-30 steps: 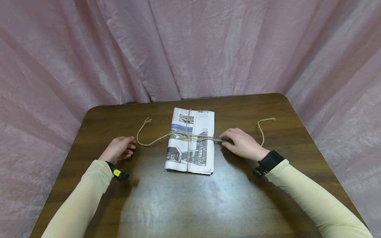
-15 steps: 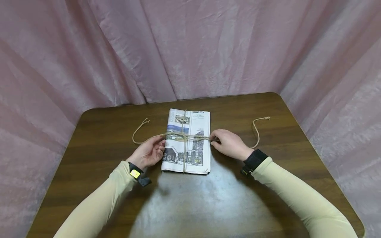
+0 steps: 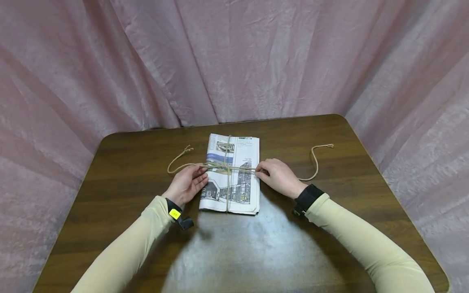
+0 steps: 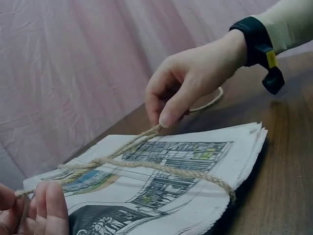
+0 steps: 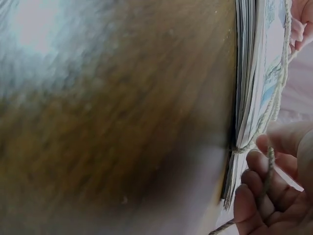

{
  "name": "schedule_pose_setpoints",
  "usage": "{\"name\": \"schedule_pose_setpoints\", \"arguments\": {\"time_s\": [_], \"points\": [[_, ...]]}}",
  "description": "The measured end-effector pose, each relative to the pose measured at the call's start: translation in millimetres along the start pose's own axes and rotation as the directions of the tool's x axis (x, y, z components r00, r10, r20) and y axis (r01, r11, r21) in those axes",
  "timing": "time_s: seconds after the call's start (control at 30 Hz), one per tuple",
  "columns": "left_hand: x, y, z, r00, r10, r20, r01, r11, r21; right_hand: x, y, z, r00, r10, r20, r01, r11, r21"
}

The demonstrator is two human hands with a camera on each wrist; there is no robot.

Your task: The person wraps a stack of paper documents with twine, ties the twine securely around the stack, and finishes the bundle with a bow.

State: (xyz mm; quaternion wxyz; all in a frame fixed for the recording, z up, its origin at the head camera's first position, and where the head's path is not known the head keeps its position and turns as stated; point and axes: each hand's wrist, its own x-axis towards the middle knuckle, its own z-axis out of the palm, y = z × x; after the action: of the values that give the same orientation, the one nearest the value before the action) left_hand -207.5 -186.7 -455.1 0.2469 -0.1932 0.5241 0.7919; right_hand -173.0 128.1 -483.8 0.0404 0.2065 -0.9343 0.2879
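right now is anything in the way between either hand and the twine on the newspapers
Nothing visible is: the left hand and the right hand each pinch the twine directly, at opposite sides of the newspaper stack.

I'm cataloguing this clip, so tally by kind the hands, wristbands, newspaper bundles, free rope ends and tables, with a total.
Hands: 2
Wristbands: 2
Free rope ends: 2
Newspaper bundle: 1
Table: 1
Total: 8
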Motion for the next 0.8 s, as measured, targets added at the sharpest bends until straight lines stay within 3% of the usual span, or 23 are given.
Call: {"name": "schedule_pose_setpoints", "arguments": {"time_s": [0.13,0.27,0.57,0.8], "points": [[2.8,3.0,-1.9,0.999,-0.040,-0.009,0.039,0.993,-0.111,-1,2,0,1.000,-0.007,-0.015,0.007,1.000,-0.012],[5.0,4.4,-6.5,0.998,-0.061,-0.012,0.058,0.985,-0.164,-4,4,1,1.000,0.013,0.012,-0.012,1.000,-0.018],[4.7,6.9,-11.6,0.998,-0.034,-0.052,0.026,0.989,-0.145,-12,7,-3,0.991,0.045,0.129,-0.048,0.998,0.027],[3.7,6.9,-9.4,0.996,0.024,-0.091,-0.029,0.998,-0.055,-13,10,-9,0.983,0.023,0.182,-0.030,0.999,0.035]]}}
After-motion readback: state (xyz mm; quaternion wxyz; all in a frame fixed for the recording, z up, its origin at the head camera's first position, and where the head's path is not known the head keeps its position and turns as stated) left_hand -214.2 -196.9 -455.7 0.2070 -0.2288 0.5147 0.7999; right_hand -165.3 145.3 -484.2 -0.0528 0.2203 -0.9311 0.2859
